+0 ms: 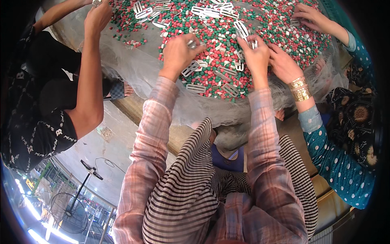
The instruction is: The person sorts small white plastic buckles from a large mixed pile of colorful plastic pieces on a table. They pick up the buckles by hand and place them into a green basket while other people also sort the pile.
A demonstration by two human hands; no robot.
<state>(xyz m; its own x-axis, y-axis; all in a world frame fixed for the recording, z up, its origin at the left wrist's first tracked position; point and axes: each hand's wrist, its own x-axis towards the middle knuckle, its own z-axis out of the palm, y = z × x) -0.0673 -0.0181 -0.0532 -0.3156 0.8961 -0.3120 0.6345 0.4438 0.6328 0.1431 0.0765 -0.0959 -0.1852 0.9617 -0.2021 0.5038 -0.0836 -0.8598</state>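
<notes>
A wide heap of small red, green and white pebble-like pieces [221, 51] lies before me, mixed with flat, slotted silvery metal pieces shaped like buckles. At the heap's near left edge, my left hand [178, 55] is closed, with a small metal piece [191, 44] between thumb and fingers; its full shape is hidden. My right hand [256, 57] pinches a slotted metal piece [254, 44], partly covered by the fingers. Just beyond its fingertips is another slotted piece [241, 28]. Several more slotted pieces [196, 88] lie between and below my hands.
The heap rests on pale translucent sheeting [140, 87]. A co-worker's braceleted hand [286, 67] is right beside my right hand. Another hand [310, 18] is at the far right, and a co-worker's forearm [90, 77] reaches in from the left. A fan [69, 211] stands at lower left.
</notes>
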